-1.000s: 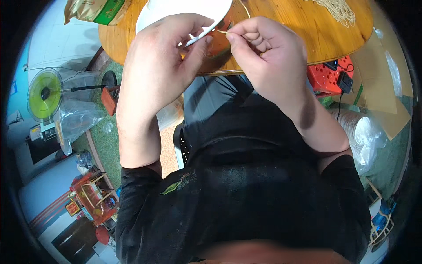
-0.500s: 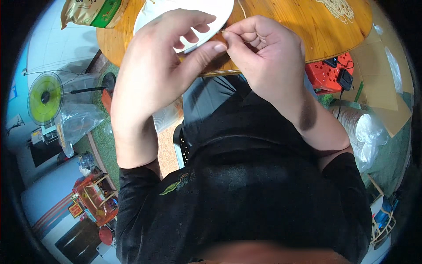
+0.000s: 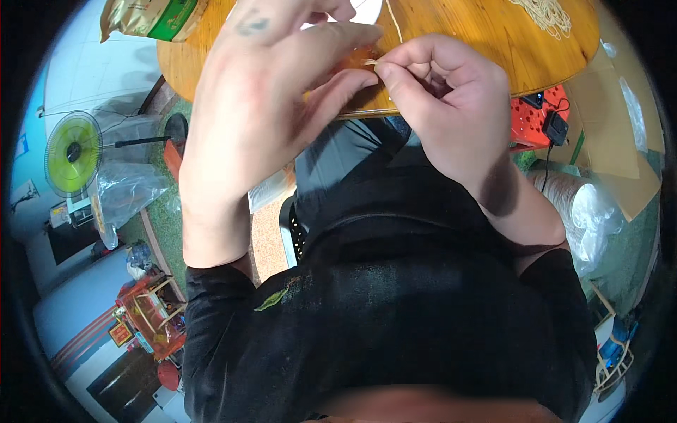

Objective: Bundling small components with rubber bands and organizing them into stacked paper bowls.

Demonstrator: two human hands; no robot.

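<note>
Right hand (image 3: 451, 106) is pinching a thin pale strand (image 3: 392, 21) at the wooden table (image 3: 465, 42) edge — left hand (image 3: 275, 99) is closing fingers beside it, contents hidden. Judging mid-threading; next needs steady, fine fingertip alignment.

The round table (image 3: 451, 42) is glossy varnished wood; at its 11 o'clock lies a shiny foil bag (image 3: 144, 17). The thin strand (image 3: 393, 20) looks like pale matt fibre
</note>
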